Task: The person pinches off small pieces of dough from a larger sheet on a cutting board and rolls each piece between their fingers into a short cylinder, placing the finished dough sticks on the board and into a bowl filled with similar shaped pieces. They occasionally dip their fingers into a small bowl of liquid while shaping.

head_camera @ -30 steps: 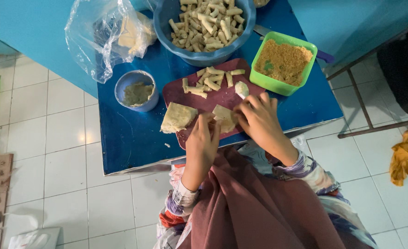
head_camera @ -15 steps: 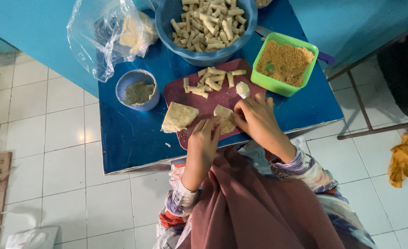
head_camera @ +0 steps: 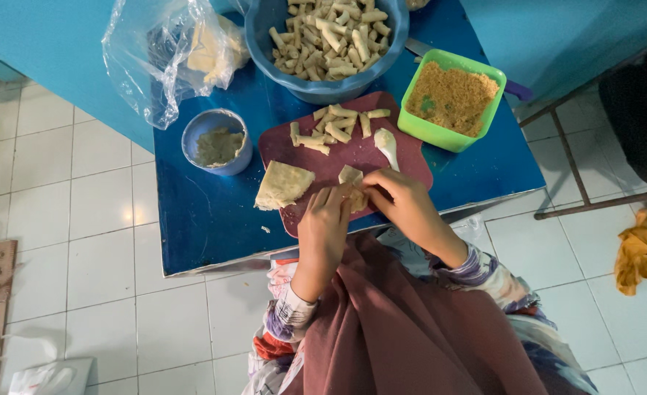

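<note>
Head view: left hand (head_camera: 325,219) and right hand (head_camera: 399,202) grip a half-hidden wrapper (head_camera: 352,178)

White tiled floor (head_camera: 104,241), blue table (head_camera: 199,219), teal wall (head_camera: 572,36)

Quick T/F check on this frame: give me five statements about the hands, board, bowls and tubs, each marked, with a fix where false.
1. Both hands, left hand and right hand, are on one wrapper piece on the maroon cutting board. True.
2. The green tub is empty. False: it holds brown crumbs.
3. The big blue bowl holds rolled pieces. True.
4. The white spoon lies in the small blue bowl. False: it lies on the board.
5. A stack of flat wrappers lies on the board's left edge. True.
</note>
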Motion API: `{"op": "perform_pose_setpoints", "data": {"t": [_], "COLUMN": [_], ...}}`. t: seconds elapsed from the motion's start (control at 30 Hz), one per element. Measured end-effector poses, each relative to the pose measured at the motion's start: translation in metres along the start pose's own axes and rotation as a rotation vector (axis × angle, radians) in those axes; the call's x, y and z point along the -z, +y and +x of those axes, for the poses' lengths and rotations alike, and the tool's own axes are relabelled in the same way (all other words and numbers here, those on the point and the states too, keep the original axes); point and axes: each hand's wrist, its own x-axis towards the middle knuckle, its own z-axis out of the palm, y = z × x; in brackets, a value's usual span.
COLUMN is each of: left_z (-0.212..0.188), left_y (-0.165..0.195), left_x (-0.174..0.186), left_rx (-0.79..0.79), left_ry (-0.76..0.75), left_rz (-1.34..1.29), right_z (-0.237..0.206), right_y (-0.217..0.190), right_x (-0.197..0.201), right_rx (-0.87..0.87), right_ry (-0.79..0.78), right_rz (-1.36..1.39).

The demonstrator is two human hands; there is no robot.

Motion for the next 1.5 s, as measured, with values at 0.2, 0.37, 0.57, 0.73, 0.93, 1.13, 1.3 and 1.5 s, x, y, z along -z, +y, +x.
{"op": "perform_pose_setpoints", "data": {"t": [0.2,0.37,0.57,0.73,0.93,1.13,1.3,1.5], "left_z": [-0.003,-0.009,-0.013,-0.015,-0.012,-0.009,-0.006,-0.004], "left_y": [0.005,0.005,0.003,-0.002,-0.009,-0.003,-0.001,-0.009], "left_x": [-0.007,-0.004,0.0,-0.007,-0.016,0.0,0.023,0.028], "left_rx": [-0.008,-0.113,-0.25,-0.247,-0.068,-0.21,-0.327,-0.435], "left_ry": [0.055,0.058,0.094,0.091,0.073,0.12,0.032,-0.004], "left_rz": [0.145,0.197,0.261,0.256,0.248,0.185,0.116,0.218], "right_z": [-0.005,-0.009,-0.008,-0.007,-0.005,-0.003,-0.005,-0.004], "right_y": [0.002,0.005,0.011,0.011,0.012,0.021,0.028,0.03], "right_x": [0.002,0.001,-0.003,-0.005,-0.007,-0.01,-0.011,-0.009], "right_rx": [0.092,-0.012,0.008,0.1,0.081,0.184,0.257,0.27], "right_ry": [-0.006,0.035,0.012,-0.017,-0.05,-0.055,-0.035,-0.098], "right_rz": [-0.024,0.006,-0.014,0.005,-0.023,-0.053,-0.107,-0.107]}}
